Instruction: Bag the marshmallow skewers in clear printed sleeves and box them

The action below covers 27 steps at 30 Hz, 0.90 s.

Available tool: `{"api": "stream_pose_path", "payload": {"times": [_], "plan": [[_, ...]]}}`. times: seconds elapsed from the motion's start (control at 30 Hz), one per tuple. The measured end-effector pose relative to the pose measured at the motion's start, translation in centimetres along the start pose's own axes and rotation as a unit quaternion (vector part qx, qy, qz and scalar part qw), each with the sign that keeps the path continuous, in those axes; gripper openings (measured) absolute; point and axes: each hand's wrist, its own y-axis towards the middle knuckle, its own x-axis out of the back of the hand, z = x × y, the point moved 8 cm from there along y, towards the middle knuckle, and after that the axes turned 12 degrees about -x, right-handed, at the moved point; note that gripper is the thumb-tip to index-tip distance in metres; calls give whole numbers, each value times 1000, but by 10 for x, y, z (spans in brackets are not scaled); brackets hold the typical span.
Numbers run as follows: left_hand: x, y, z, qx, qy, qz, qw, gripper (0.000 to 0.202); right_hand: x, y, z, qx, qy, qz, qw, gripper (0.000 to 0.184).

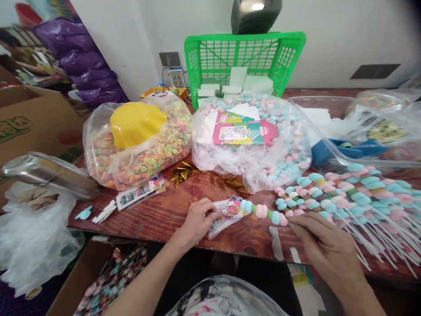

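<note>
My left hand (197, 220) pinches the mouth of a small printed plastic sleeve (226, 216) lying on the wooden table (164, 215). My right hand (320, 245) grips the stick end of a marshmallow skewer (263, 211), whose blue, pink and green pieces point left with the tip at the sleeve's opening. To the right of that hand lies a pile of finished skewers (355, 197) with white sticks fanning toward the table's front edge.
A bag of coloured cereal rings (148, 153) with a yellow bowl (134, 123) on top, a bag of pink and blue marshmallows (279, 145), gold twist ties (184, 172), a green basket (243, 57), a steel bottle (49, 175), spare sleeves (141, 191), cardboard boxes at left.
</note>
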Motion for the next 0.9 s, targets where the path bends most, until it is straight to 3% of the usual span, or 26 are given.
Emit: {"api": "stream_pose_path", "payload": {"times": [0.1,0.27,0.43,0.6,0.67,0.77,0.9], "plan": [[1,-1,0,2,-7,-5,1000,12,-19,-1,5,22,2,17,1000,11],[2,0,-5,-16,-2,5,1000,17,-32,-5,1,45,-27,55,997,11],[-7,-1,-18,-103,40,57,992,16,-41,-3,20,92,-60,84,990,18],[3,-2,-39,-190,132,61,971,15,-42,1,45,136,-62,40,988,20],[12,-1,-50,-193,190,60,961,16,-39,0,47,128,-31,38,991,18],[10,-1,-64,-192,235,118,946,40,-31,-1,44,104,29,41,993,15],[-8,-5,-67,-121,183,194,956,17,-21,-3,55,135,26,19,990,18]]}}
